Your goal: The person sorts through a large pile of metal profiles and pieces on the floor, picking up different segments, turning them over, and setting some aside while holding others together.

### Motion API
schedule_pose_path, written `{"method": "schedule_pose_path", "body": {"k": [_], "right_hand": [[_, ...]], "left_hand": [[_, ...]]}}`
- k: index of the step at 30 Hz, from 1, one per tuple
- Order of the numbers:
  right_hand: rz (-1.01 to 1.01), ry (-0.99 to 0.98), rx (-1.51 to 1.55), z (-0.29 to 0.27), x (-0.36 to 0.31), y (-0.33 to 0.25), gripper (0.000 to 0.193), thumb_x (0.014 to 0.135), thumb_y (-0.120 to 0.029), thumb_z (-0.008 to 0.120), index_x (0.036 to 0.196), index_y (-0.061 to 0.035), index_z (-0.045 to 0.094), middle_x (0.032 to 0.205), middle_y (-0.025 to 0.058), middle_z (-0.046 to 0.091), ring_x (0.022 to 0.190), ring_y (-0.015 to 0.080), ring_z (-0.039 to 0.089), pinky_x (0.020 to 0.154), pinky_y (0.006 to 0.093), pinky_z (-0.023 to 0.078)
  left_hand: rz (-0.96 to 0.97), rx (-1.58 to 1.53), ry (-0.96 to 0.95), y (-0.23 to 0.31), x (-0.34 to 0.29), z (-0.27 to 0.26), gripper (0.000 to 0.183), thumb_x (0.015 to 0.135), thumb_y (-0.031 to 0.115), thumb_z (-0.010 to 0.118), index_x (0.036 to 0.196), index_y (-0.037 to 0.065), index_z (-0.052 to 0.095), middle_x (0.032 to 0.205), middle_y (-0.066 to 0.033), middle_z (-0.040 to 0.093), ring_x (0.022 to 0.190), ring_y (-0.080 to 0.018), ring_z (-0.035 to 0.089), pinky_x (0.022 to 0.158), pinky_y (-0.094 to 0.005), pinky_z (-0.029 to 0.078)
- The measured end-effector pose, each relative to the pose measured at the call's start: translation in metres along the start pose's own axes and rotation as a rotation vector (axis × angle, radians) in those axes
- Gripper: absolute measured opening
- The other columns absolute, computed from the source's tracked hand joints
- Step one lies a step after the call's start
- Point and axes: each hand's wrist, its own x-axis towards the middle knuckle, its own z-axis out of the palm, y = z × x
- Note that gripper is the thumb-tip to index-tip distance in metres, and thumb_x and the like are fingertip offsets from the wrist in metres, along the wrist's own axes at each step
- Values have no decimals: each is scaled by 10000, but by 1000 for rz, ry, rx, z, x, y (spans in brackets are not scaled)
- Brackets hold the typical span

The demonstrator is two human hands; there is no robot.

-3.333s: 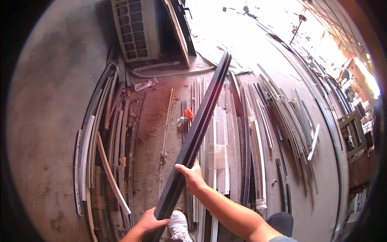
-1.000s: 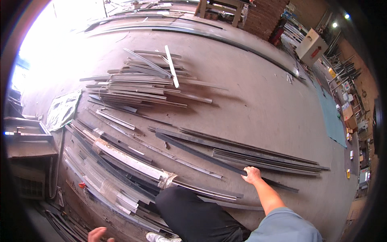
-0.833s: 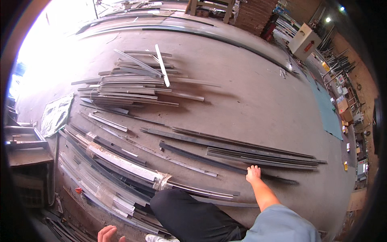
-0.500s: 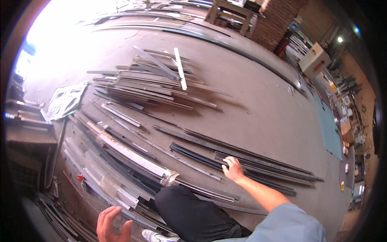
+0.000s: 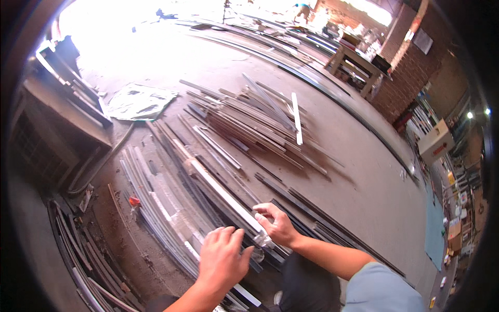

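Observation:
My left hand (image 5: 222, 258) hovers over a row of long light-grey metal profiles (image 5: 156, 200), fingers apart and nothing in them. To its right is my right hand (image 5: 277, 224), fingers curved and thumb apart, holding nothing that I can see. It is above or beside the near end of a long white wrapped profile (image 5: 223, 191); whether it touches cannot be made out. Crumpled clear plastic wrap (image 5: 264, 239) shows just below the right hand. Dark metal bars (image 5: 340, 235) lie on the floor past the right hand.
Farther off is a loose pile of metal strips (image 5: 244, 125) with a white strip (image 5: 296, 118) on top. A plastic sheet (image 5: 140, 101) lies at left. More long strips (image 5: 86, 249) are at lower left. A white box (image 5: 435, 141) stands at right; a distant person (image 5: 301, 11) is at the back.
My view has swung, shifting the scene rightward. My right hand has left the dark bars and come over toward the white profile. My left hand has risen forward over the profiles.

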Motion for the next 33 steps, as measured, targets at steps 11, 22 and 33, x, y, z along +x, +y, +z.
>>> {"method": "schedule_pose_path", "body": {"k": [11,22,33], "right_hand": [[494,107,389,34,-84,76,376,1072,-292,471,1265,-11,629,1165,155,684,1013,246,677,906,354,534],[823,145,1265,75,-99,-50,602,1106,-497,272,1547,-98,361,1565,112,441,1430,350,427,1196,465,341],[29,-289,-8,26,-146,-180,565,1086,-359,375,1503,15,448,1573,228,413,1477,378,371,1226,458,231]], "left_hand": [[16,-23,-50,-15,38,45,558,935,428,634,1284,-7,639,1329,-229,601,1299,-403,510,1141,-503,350],[-301,-583,-42,39,-19,64,672,985,412,568,1476,-29,442,1508,-277,439,1421,-447,384,1202,-518,265],[-1313,-1863,-48,97,-129,69,783,1075,623,237,1598,41,281,1614,-162,348,1466,-264,378,1210,-398,286]]}}
